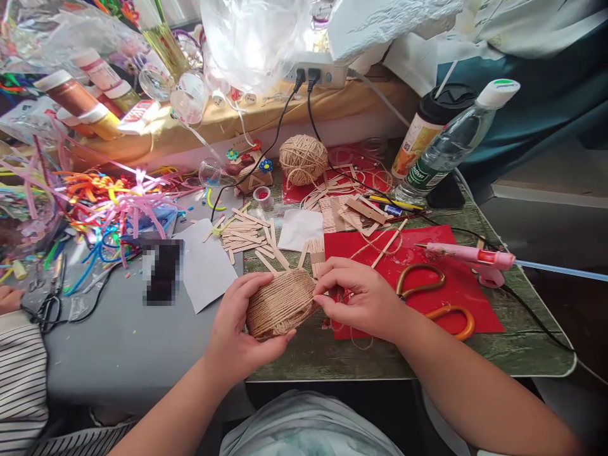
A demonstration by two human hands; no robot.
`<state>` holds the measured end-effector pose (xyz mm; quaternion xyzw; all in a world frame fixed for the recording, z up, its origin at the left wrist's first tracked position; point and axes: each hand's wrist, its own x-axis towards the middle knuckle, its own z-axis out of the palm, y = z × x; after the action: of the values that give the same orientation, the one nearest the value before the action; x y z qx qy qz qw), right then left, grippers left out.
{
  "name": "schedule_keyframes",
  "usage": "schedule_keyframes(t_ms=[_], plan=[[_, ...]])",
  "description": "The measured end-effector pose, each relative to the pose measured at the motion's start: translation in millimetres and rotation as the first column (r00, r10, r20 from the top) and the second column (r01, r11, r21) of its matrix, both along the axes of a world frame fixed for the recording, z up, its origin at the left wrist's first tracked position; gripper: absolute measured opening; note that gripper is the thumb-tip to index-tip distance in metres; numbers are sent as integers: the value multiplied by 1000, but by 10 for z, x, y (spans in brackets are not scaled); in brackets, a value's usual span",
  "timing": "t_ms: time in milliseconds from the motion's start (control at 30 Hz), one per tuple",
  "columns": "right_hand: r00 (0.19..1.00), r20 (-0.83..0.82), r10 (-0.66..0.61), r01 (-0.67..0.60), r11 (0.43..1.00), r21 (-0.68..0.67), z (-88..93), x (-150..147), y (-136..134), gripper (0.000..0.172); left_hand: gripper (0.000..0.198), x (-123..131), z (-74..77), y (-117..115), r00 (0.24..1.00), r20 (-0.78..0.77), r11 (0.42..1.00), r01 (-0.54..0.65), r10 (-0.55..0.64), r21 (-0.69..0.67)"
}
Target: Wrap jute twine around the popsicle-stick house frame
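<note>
My left hand (pixel 236 320) is closed round a twine-wrapped piece (pixel 281 301), its fingers along the far side and the thumb along the near edge. Rows of twine run lengthwise over it; what lies inside is hidden. At its right end my right hand (pixel 358 296) pinches the jute twine (pixel 363 344), which loops loosely below that hand. Beyond the piece lie craft sticks (pixel 244 234), and a ball of twine (pixel 304 158) sits farther back. To the right, scissors (pixel 458 320) rest on a red sheet (pixel 482 313), near a pink glue gun (pixel 468 253).
A water bottle (pixel 439 155) and a lidded cup (pixel 420 130) stand at the back right. Black cords run from a power strip (pixel 327 71) across the table. Colourful pipe cleaners (pixel 104 202) crowd the left. Another person's striped sleeve (pixel 21 373) is at the left edge.
</note>
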<state>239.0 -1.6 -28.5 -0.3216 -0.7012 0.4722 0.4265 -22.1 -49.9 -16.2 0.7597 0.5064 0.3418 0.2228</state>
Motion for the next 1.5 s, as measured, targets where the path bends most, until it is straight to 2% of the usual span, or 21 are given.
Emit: schedule_keyframes(t_ms=[400,567,633,700,800,900,967,1133,1333,1500], plan=[[1000,20,11,-10,999,-34,-102,-90,-7,10,73,-63,-233,-10,981,196,1000,-11,5,26],[999,-34,-11,9,999,-53,-81,-68,-23,7,74,8,-510,-73,922,385,998,-57,44,23],[999,-33,-21,19,998,-55,-69,-61,-18,8,73,26,-577,-90,910,414,999,-44,29,27],[999,-25,-30,28,997,-69,-58,-67,-15,10,70,20,-522,-104,927,374,1000,5,-6,3],[999,-27,-33,30,996,-85,-44,-98,-27,12,71,16,-217,-117,986,169,995,26,-10,-93],[999,-37,-12,10,998,-61,-44,-129,-57,12,97,93,116,-92,994,-81,993,63,-72,-104],[1000,-30,-6,5,999,-31,-57,-138,-73,11,102,178,220,-50,976,-193,991,80,-99,-105],[999,-46,-3,2,1000,-11,-115,-91,-48,10,83,273,155,15,947,-317,998,41,-52,-41],[992,-33,126,-125,992,26,-126,-10,36,9,78,154,86,-87,959,-283,1000,12,-17,-17],[989,-27,142,-140,988,67,-145,-25,52,12,78,86,-2,-148,974,-226,1000,5,-3,6]])
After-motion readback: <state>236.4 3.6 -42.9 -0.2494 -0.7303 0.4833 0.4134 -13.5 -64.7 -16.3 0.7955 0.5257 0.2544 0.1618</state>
